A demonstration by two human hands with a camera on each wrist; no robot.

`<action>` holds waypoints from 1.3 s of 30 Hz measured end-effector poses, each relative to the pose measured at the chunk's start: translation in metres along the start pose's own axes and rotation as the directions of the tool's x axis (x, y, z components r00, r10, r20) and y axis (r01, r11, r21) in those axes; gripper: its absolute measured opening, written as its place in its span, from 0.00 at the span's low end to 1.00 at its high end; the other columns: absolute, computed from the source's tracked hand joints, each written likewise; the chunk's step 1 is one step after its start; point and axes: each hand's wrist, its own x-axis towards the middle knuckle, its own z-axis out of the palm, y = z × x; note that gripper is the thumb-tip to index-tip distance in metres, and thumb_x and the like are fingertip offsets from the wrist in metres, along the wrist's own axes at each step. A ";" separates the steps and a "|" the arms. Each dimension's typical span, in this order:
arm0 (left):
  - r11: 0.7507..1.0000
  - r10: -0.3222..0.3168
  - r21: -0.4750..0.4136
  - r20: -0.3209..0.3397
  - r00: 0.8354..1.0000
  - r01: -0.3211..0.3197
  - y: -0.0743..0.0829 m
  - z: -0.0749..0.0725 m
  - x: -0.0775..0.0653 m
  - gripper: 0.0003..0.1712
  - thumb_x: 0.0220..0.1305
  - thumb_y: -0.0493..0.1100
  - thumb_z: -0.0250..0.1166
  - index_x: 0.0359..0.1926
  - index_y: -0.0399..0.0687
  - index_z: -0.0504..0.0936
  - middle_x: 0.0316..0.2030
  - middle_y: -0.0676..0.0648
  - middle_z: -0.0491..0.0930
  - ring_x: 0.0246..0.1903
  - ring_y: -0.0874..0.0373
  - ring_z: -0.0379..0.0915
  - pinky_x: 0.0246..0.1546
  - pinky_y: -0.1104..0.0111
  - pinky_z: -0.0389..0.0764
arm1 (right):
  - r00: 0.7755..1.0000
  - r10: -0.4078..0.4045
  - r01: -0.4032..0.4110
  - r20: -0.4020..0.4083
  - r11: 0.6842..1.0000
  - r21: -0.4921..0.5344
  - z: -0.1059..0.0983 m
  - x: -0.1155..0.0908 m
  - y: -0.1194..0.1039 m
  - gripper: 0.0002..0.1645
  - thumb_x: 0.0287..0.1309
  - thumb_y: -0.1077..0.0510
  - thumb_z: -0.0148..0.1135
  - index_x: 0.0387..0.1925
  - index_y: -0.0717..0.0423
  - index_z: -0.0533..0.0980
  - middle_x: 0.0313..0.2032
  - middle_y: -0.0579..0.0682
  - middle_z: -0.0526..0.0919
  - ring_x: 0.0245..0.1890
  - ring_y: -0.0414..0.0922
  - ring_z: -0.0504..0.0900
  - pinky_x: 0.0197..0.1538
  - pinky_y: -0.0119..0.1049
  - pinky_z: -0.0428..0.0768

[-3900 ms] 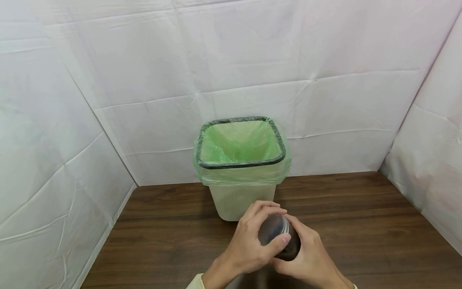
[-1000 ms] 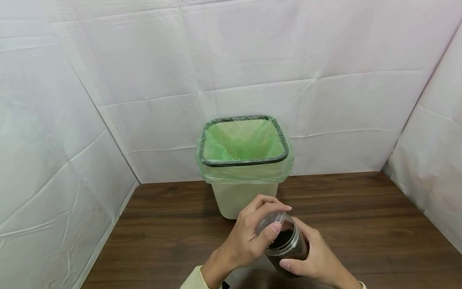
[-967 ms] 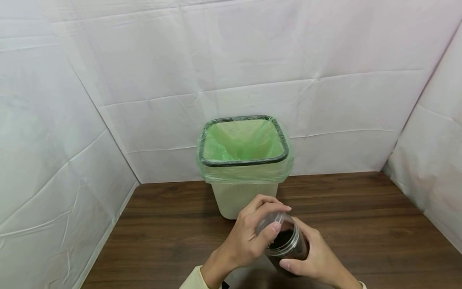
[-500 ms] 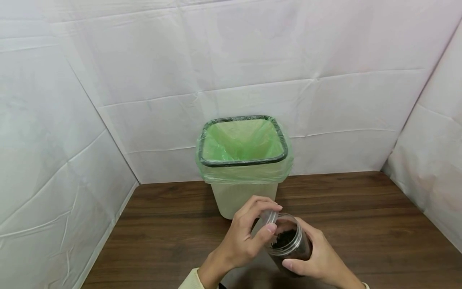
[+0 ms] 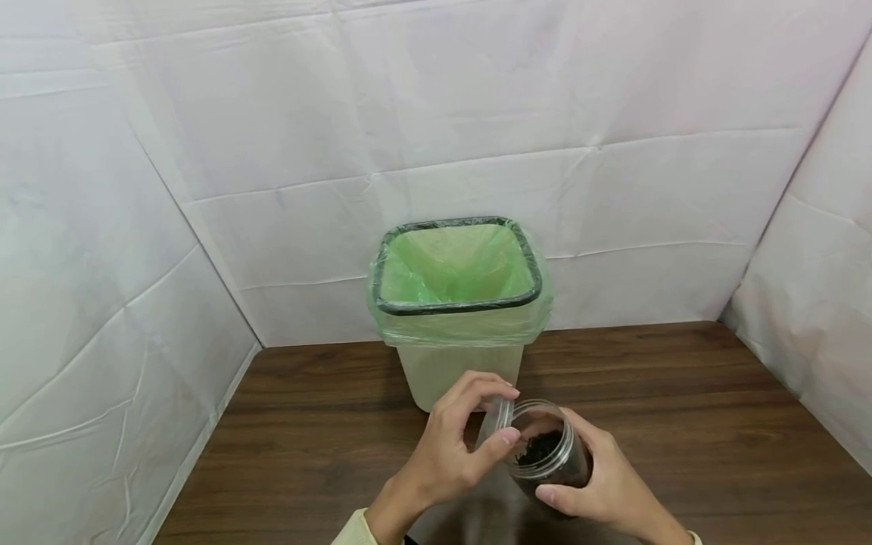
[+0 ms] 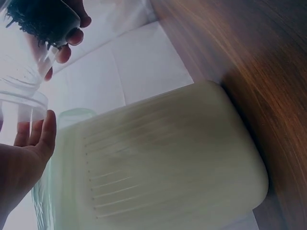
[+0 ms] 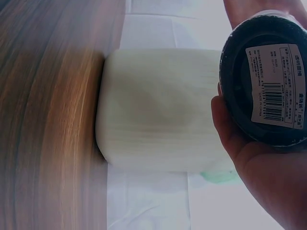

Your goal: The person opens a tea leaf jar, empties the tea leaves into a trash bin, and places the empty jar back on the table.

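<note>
A clear, lidless jar (image 5: 568, 473) of dark shreds (image 5: 538, 448) tilts above a wood-grain table (image 5: 306, 439), its side gripped between the thumb and curled fingers of a person's right hand (image 5: 606, 481); a printed label (image 7: 278, 86) marks its base. Just beside the jar's mouth, the left hand (image 5: 450, 446) pinches a clear lid (image 5: 496, 418) between thumb and fingers. Beyond both hands stands a pale bin (image 5: 458, 375) lined with a green bag (image 5: 463, 327), before white cloth (image 5: 477, 106).

1 clear jar (image 5: 557, 465), uncapped, tilted, dark shreds (image 5: 538, 447) inside, in right hand (image 5: 605, 481); clear lid (image 5: 497, 418), on edge, in left hand (image 5: 453, 446).
</note>
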 end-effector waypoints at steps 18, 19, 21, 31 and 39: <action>0.999 -0.036 0.000 -0.025 0.999 0.036 -0.006 -0.002 -0.007 0.20 0.65 0.51 0.69 0.53 0.46 0.79 0.51 0.51 0.77 0.50 0.58 0.76 0.48 0.63 0.80 | 0.999 0.054 -0.054 -0.005 0.998 -0.017 -0.009 -0.004 -0.002 0.45 0.45 0.68 0.75 0.67 0.59 0.68 0.48 0.58 0.83 0.45 0.50 0.84 0.49 0.34 0.81; 0.999 -0.036 -0.005 -0.024 0.999 0.036 -0.006 -0.002 -0.008 0.21 0.65 0.51 0.69 0.53 0.46 0.78 0.51 0.51 0.77 0.49 0.58 0.76 0.48 0.63 0.81 | 0.998 0.055 -0.055 -0.004 0.998 -0.017 -0.009 -0.004 -0.002 0.45 0.45 0.68 0.74 0.67 0.60 0.68 0.49 0.57 0.83 0.45 0.50 0.84 0.49 0.34 0.81; 0.999 -0.038 -0.012 -0.024 0.999 0.038 -0.006 -0.003 -0.009 0.21 0.64 0.51 0.70 0.52 0.45 0.78 0.51 0.50 0.77 0.49 0.58 0.76 0.48 0.63 0.81 | 0.998 0.064 -0.064 -0.005 0.998 -0.019 -0.009 -0.005 -0.002 0.45 0.45 0.68 0.74 0.67 0.59 0.69 0.49 0.55 0.83 0.45 0.50 0.84 0.49 0.34 0.81; 0.997 -0.077 -0.022 -0.020 0.997 0.077 -0.010 -0.004 -0.015 0.23 0.60 0.49 0.74 0.52 0.48 0.77 0.51 0.49 0.76 0.51 0.56 0.76 0.48 0.62 0.82 | 0.998 0.070 -0.070 -0.009 0.997 -0.045 -0.012 -0.007 -0.002 0.44 0.45 0.68 0.75 0.66 0.61 0.69 0.49 0.54 0.83 0.46 0.49 0.84 0.50 0.33 0.80; 0.998 -0.068 -0.017 -0.029 0.997 0.067 -0.017 0.000 -0.023 0.26 0.56 0.48 0.77 0.50 0.46 0.76 0.49 0.47 0.76 0.50 0.55 0.76 0.46 0.63 0.82 | 0.992 0.127 -0.128 -0.017 0.990 -0.052 -0.015 -0.009 0.000 0.43 0.47 0.68 0.75 0.66 0.58 0.69 0.49 0.54 0.83 0.45 0.48 0.84 0.48 0.35 0.81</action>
